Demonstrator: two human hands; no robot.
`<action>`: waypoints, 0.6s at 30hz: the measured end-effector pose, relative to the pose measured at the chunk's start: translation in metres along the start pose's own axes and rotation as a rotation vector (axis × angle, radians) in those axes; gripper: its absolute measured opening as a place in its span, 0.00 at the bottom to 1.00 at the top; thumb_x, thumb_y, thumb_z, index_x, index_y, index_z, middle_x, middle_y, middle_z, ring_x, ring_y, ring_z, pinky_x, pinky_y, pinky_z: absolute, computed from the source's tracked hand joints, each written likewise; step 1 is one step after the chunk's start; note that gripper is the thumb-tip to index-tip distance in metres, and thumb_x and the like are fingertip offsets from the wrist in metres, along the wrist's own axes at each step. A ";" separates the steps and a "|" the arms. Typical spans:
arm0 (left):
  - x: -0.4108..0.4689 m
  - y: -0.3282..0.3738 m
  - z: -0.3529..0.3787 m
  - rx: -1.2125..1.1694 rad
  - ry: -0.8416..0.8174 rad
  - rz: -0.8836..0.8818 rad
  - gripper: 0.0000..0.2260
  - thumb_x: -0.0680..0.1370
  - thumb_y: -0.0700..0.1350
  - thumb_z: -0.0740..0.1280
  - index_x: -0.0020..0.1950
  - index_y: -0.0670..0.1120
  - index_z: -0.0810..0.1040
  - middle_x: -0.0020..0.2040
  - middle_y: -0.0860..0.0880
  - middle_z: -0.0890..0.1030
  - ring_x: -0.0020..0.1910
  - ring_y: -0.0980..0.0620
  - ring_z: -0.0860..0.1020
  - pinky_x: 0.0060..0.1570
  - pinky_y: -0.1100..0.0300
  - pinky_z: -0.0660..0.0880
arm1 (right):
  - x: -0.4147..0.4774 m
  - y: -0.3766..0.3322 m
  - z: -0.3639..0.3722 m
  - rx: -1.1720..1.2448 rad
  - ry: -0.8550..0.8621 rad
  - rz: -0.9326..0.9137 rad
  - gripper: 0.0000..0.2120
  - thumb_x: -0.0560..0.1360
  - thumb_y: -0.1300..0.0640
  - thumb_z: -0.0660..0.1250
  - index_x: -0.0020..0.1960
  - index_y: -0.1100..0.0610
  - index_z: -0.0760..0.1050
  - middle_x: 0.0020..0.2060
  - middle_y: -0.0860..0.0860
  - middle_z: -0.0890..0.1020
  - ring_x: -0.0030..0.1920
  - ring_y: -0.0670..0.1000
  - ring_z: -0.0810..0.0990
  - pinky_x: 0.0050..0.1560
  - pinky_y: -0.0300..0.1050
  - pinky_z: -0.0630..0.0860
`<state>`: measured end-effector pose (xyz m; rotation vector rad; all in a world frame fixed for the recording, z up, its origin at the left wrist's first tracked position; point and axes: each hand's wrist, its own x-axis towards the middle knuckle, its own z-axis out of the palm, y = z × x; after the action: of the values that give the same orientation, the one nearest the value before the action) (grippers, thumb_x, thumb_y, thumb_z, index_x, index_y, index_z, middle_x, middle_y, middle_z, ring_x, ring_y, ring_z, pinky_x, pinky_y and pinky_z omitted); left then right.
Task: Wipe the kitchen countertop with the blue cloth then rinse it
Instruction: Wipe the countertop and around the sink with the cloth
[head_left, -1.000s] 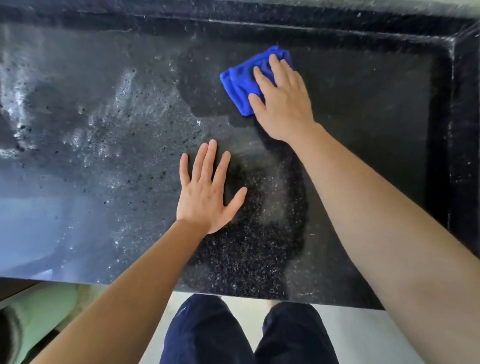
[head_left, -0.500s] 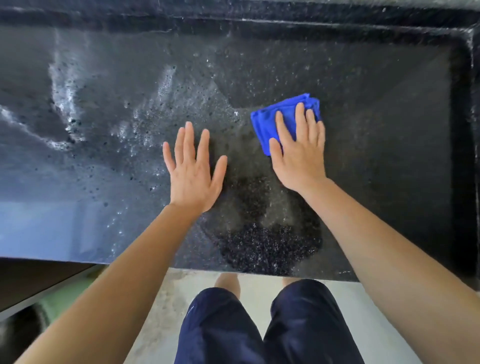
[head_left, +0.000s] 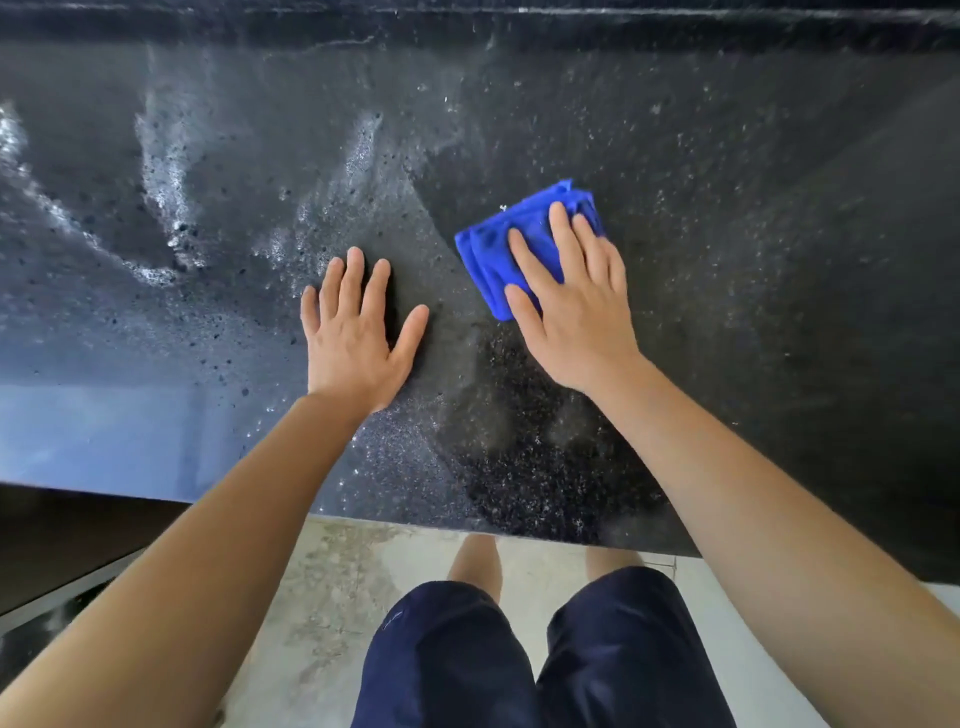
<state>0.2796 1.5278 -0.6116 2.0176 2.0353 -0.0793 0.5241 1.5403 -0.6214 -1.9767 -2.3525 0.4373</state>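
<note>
A folded blue cloth (head_left: 498, 244) lies on the black speckled countertop (head_left: 727, 234), right of centre. My right hand (head_left: 569, 306) presses flat on the cloth with straight fingers, covering its near right part. My left hand (head_left: 358, 332) rests flat on the bare countertop, fingers spread, a short way to the left of the cloth and apart from it.
Wet streaks and droplets (head_left: 166, 182) cover the left half of the countertop. A raised black lip (head_left: 467, 26) runs along the far edge. The counter's front edge (head_left: 395, 519) is near my legs, with pale floor (head_left: 332, 597) below.
My right hand has drawn the cloth back toward me from the far edge of the counter. My left hand stays flat on the counter.
</note>
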 end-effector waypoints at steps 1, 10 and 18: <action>0.000 0.001 0.001 -0.006 0.006 -0.006 0.33 0.81 0.66 0.48 0.80 0.47 0.58 0.81 0.45 0.53 0.80 0.44 0.49 0.77 0.40 0.46 | -0.022 0.005 0.001 -0.001 -0.024 0.000 0.26 0.84 0.42 0.48 0.80 0.48 0.56 0.80 0.59 0.52 0.79 0.61 0.53 0.77 0.59 0.49; 0.000 -0.004 0.004 0.049 -0.024 0.014 0.36 0.79 0.69 0.45 0.81 0.48 0.53 0.82 0.45 0.49 0.80 0.45 0.46 0.77 0.40 0.45 | 0.047 -0.029 -0.004 -0.027 -0.114 0.001 0.27 0.83 0.40 0.46 0.81 0.46 0.51 0.81 0.58 0.46 0.79 0.62 0.46 0.77 0.60 0.44; 0.007 -0.006 -0.007 0.003 -0.036 0.024 0.32 0.81 0.67 0.45 0.79 0.50 0.60 0.81 0.45 0.55 0.79 0.44 0.51 0.76 0.41 0.50 | 0.197 -0.103 -0.019 -0.011 -0.147 0.045 0.28 0.83 0.41 0.45 0.81 0.45 0.47 0.81 0.58 0.43 0.80 0.60 0.42 0.78 0.59 0.42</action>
<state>0.2723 1.5357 -0.6071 2.0269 1.9905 -0.1126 0.3919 1.7193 -0.6086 -2.0740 -2.4021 0.5922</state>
